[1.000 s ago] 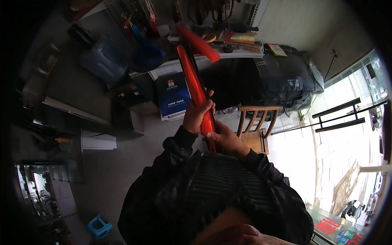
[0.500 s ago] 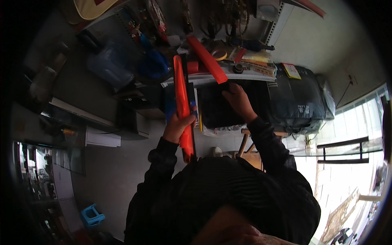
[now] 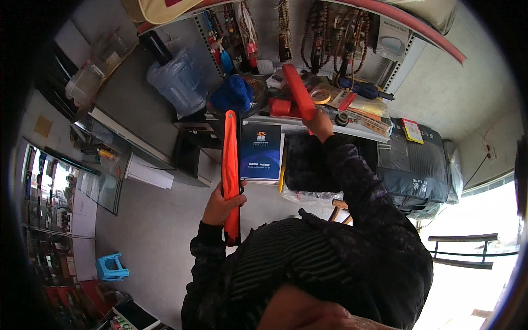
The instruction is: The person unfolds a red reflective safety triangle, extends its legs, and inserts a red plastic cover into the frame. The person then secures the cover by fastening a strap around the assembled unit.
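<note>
My left hand [image 3: 221, 205] is closed round the lower part of a long, narrow orange-red folded warning triangle [image 3: 231, 151]. It has a dark edge and a rounded upper end with a small pivot, and is held upright in front of my left side. My right hand [image 3: 319, 126] grips the near end of a long red plastic case [image 3: 298, 89], which tilts up to the left over the cluttered counter. Between my hands, a dark blue book [image 3: 260, 157] lies beyond the warning triangle.
On the counter lie a yellow tape roll [image 3: 320, 97], a blue cloth [image 3: 234, 93] and a folded umbrella [image 3: 363, 88]. Bead strings [image 3: 320, 38] hang behind. A large water bottle [image 3: 179, 82] stands left, a black bag [image 3: 412, 165] right, a blue stool [image 3: 113, 267] on the floor.
The whole view has shifted and brightened. My left hand with the warning triangle sits lower and further left; the triangle is straighter. My right hand has come further up over the counter's edge.
</note>
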`<state>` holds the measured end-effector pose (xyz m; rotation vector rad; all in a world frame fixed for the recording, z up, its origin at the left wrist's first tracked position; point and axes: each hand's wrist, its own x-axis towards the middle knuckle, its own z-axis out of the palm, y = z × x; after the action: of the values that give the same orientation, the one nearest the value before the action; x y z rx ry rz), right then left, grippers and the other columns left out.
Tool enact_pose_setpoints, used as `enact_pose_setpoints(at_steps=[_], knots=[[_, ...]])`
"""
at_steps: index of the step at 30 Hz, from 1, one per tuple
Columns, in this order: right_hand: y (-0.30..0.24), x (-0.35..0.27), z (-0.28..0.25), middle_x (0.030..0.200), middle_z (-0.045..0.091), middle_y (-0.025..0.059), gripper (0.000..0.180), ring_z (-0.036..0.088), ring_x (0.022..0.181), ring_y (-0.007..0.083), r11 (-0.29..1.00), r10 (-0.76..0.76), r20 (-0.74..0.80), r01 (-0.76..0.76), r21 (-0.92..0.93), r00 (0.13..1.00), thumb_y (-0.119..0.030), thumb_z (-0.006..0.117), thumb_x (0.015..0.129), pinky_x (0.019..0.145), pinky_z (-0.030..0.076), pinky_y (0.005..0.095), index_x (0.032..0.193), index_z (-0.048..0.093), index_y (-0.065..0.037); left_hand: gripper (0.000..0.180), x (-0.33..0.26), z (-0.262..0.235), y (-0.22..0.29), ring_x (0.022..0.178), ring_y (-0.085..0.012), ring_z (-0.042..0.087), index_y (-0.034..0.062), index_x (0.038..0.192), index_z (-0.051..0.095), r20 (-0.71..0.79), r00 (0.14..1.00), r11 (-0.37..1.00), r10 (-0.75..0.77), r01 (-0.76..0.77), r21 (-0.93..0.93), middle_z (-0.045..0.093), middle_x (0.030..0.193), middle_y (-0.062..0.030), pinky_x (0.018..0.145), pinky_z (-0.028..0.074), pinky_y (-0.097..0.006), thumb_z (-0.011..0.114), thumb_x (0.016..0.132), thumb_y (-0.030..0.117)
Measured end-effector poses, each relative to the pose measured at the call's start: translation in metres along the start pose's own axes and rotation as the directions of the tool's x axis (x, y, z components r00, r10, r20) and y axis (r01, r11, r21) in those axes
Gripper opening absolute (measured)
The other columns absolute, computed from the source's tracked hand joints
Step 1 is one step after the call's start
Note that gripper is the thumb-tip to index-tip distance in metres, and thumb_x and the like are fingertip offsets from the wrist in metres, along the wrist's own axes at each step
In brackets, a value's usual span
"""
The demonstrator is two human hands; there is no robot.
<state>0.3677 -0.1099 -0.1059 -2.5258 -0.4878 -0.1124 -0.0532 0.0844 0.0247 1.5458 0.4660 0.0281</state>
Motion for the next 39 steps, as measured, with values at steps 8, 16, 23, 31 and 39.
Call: enact_pose_setpoints(at_steps=[8,16,23,31,39], knots=[[-0.004,-0.117,-0.035,0.091,0.077,0.0178,0.052,0.078,0.088,0.0384,0.932,-0.066,-0.082,0.091,0.351,0.994,-0.033,0.083,0.089,0.075,0.062,0.0443,0.117,0.057,0.003,0.051,0.005,-0.008,-0.012,0.093,-0.0146,0.066,0.0008,0.134,0.061,0.085,0.993,0.996,0.081,-0.083,0.022,0.069,0.117,-0.0037,0.086,0.057,-0.031,0.080,0.087,0.005],[0.004,-0.291,-0.064,0.113,0.070,0.0071,0.050,0.067,0.101,0.0144,0.420,0.280,0.181,-0.290,0.860,0.943,-0.030,0.075,0.103,0.086,0.055,0.0291,0.138,0.056,0.000,0.066,0.030,0.005,-0.027,0.110,-0.0123,0.064,0.0033,0.146,0.056,0.421,0.901,0.981,0.104,-0.163,0.106,0.071,0.127,-0.0030,0.097,0.055,-0.032,0.087,0.089,0.012],[0.001,-0.385,-0.125,0.112,0.065,0.0017,0.041,0.064,0.094,0.0114,0.127,0.442,0.023,-0.088,0.988,0.897,-0.023,0.066,0.107,0.081,0.054,0.0292,0.141,0.055,-0.004,0.073,0.017,0.047,-0.034,0.119,-0.0205,0.064,-0.0001,0.148,0.055,0.745,0.659,0.967,0.105,-0.242,0.078,0.069,0.130,-0.0096,0.111,0.046,-0.036,0.087,0.088,0.027],[-0.011,-0.481,-0.201,0.100,0.068,0.0066,0.060,0.071,0.091,0.0169,0.147,0.531,-0.171,0.109,0.983,0.830,-0.039,0.086,0.092,0.078,0.062,0.0364,0.130,0.057,-0.002,0.066,-0.030,0.100,-0.034,0.120,-0.0144,0.066,0.0039,0.146,0.056,0.906,0.398,0.976,-0.143,-0.098,0.197,0.072,0.133,-0.0047,0.109,0.049,-0.032,0.085,0.087,0.004],[-0.020,-0.533,-0.268,0.114,0.074,0.0187,0.063,0.074,0.106,0.0272,-0.030,0.582,-0.190,0.254,0.967,0.791,-0.038,0.081,0.096,0.076,0.066,0.0376,0.135,0.060,0.008,0.073,-0.079,0.135,-0.030,0.110,-0.0121,0.065,0.0053,0.152,0.050,0.926,0.316,0.960,-0.206,-0.117,0.254,0.072,0.135,-0.0040,0.100,0.053,-0.030,0.085,0.089,0.005]])
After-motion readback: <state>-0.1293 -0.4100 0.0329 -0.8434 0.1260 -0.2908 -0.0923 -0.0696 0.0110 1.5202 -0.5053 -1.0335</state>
